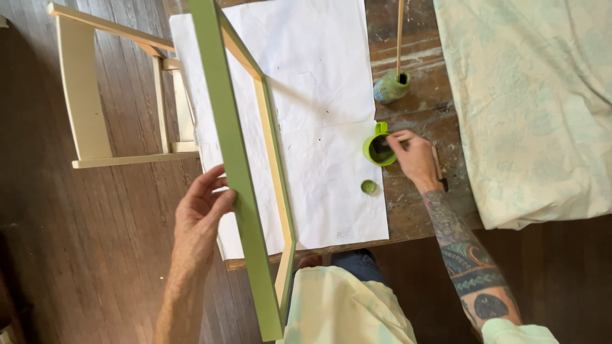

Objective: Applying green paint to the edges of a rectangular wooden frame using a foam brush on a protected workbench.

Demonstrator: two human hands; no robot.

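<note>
A wooden frame (237,159), green on its outer faces and bare pale wood inside, stands on edge over white paper (319,95). My left hand (201,213) holds its left rail, fingers spread against the green side. My right hand (413,156) grips a thin brush handle whose tip dips into a small green cup of paint (377,150) on the worn tabletop. A little round green lid (368,186) lies just in front of the cup.
A green-smeared jar (390,87) with a long stick in it stands behind the cup. A pale patterned cloth (535,108) covers the right side. A cream wooden chair (115,95) stands left, on the dark plank floor.
</note>
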